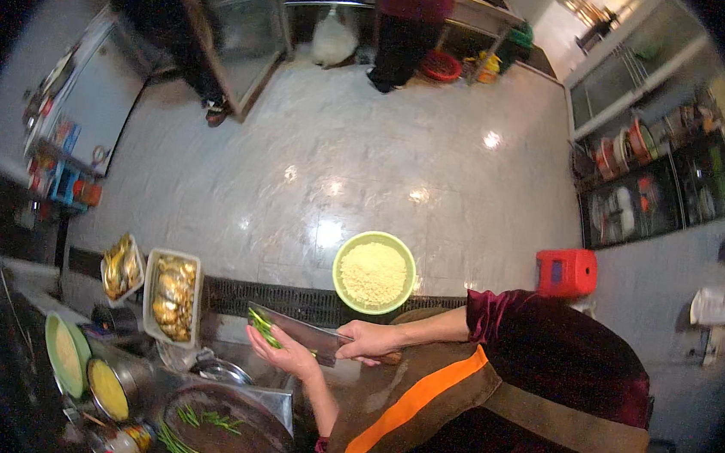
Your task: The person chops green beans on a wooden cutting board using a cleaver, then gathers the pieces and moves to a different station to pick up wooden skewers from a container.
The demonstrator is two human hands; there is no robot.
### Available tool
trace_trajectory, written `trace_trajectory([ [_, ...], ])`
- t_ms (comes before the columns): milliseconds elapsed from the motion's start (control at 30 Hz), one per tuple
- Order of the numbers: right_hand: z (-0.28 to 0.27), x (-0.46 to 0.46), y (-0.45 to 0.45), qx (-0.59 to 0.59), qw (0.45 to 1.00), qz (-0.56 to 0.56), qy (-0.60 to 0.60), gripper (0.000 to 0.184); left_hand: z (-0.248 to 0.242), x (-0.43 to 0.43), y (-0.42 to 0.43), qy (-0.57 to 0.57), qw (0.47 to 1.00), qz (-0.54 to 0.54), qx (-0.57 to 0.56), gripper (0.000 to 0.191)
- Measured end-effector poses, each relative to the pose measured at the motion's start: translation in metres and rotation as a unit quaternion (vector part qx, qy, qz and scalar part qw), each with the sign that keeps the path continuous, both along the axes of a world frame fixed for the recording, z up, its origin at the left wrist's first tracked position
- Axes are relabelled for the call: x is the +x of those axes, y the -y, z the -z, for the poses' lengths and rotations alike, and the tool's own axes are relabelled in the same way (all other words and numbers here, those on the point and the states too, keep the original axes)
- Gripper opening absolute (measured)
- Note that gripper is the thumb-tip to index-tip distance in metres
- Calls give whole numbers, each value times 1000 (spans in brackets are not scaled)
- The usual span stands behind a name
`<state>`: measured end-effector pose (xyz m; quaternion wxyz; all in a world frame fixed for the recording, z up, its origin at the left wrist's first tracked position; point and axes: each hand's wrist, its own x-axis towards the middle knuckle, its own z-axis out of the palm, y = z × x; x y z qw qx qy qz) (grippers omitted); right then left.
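Observation:
My right hand (365, 342) is closed around the wooden handle of a cleaver (314, 337), whose broad blade extends to the left. Beside the blade, my left hand (283, 351) cups cut green stalks (263, 328), which lie between its palm and the steel. Lower left, more green stalks (188, 447) and short cut pieces (210, 418) rest on a round dark chopping board (261, 421). Beyond my hands, a green bowl (376, 237) holds pale yellow, grainy food (372, 274).
Left of my hands are a rectangular container (196, 296) of food, a smaller container (130, 295), a green bowl (59, 329) and a metal pot (129, 377). A red box (565, 272) stands at the right. Two people (397, 48) stand across the floor.

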<state>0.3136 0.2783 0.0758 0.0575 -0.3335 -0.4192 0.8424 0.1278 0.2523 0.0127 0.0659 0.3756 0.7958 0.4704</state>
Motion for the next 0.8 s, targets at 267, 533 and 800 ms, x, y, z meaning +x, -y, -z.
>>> trace_trajectory([
  [267, 11, 112, -5, -5, 995, 91, 39, 21, 5, 114, -47, -12, 992, 120, -38, 44],
  [533, 15, 330, -18, -44, 962, 268, 6, 17, 0, 350, -121, -30, 949, 309, -48, 42],
  [800, -8, 525, -44, -6, 884, 465, 52, 24, -12, 598, -210, -13, 870, 492, 2, 36],
])
